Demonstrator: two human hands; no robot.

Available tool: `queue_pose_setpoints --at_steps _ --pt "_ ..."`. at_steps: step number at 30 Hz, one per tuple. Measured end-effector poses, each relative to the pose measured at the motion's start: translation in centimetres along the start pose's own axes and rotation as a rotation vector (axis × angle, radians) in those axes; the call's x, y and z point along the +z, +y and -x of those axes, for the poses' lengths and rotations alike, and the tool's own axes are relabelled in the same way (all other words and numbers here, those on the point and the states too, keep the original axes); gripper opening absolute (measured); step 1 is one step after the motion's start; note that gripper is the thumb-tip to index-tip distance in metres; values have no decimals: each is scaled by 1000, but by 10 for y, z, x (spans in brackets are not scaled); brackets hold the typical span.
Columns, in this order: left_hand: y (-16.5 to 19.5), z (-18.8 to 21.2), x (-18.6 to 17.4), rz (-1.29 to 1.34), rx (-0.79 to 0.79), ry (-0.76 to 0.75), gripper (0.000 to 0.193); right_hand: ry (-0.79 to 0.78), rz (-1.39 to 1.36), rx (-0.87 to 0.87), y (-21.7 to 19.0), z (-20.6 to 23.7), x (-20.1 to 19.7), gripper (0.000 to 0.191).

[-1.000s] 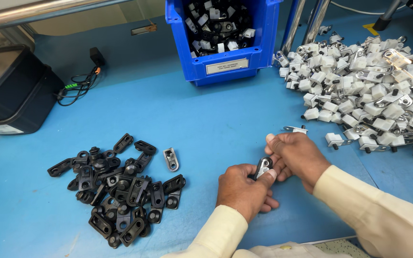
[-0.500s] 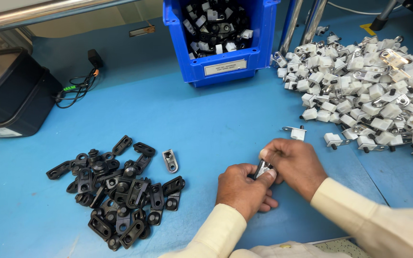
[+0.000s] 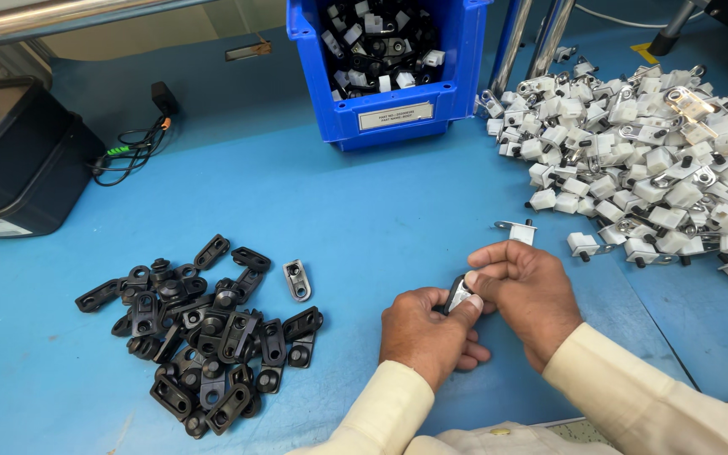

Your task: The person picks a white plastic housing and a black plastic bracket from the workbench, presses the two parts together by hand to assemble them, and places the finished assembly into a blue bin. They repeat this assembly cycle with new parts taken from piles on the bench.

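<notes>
**Small part pinched between both hands over blue bench**

Left hand (image 3: 425, 329) and right hand (image 3: 522, 291) pressed together, both grasping one small black-and-white part (image 3: 458, 295) between thumbs and fingertips, low over the blue bench (image 3: 364, 211). Just beyond the right hand, a single white clip (image 3: 516, 229) lying alone. Farther right, a big heap of white clips (image 3: 659, 160). To the left, a lone grey plate (image 3: 297, 280) beside a pile of black brackets (image 3: 204, 337). At the back, a blue bin (image 3: 393, 72) filled with mixed parts; far left, a black case (image 3: 18, 164) and coiled cable (image 3: 132, 152).
</notes>
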State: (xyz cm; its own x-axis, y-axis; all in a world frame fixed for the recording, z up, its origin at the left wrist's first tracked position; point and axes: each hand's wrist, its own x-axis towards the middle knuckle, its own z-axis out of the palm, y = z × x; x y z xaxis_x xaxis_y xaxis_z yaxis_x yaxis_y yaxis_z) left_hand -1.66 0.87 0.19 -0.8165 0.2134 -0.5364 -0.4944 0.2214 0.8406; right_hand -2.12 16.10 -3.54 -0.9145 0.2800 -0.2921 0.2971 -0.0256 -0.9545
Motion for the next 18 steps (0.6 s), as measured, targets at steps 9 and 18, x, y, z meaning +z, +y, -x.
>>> queue_pose_setpoints --at_steps 9,18 --pt "-7 -5 -2 188 -47 -18 31 -69 -49 215 -16 4 -12 22" --pt "-10 -1 4 152 39 -11 30 18 87 138 -7 1 2 22"
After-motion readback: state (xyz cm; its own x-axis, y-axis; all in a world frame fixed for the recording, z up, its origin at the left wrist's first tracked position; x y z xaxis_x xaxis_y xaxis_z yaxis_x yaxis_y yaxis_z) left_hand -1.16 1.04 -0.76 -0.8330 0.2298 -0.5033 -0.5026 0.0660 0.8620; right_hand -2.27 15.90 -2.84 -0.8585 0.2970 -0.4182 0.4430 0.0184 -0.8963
